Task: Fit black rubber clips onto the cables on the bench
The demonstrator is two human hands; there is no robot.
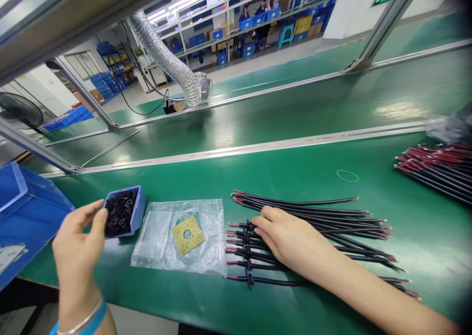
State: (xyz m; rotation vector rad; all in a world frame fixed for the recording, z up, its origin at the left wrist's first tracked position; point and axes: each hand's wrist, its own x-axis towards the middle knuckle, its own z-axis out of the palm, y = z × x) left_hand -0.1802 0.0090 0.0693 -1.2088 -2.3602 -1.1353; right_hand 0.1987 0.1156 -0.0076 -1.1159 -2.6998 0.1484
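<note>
My left hand, with a blue band and a bangle at the wrist, is at the left edge of a small blue bin. Its thumb and fingers are apart, and nothing shows between them. Small black plastic parts fill the bin. Toward the right, my right hand is closed at the end of a black cable, its fingertips on a black plastic clip. Below it lie several black cables with red wire ends, clips on them in a row. Plain black cables lie behind the hand.
A clear plastic bag bearing a yellowish square plate lies between my hands. More cables are piled far right, near a green rubber band. A large blue crate stands left. A metal rail crosses behind.
</note>
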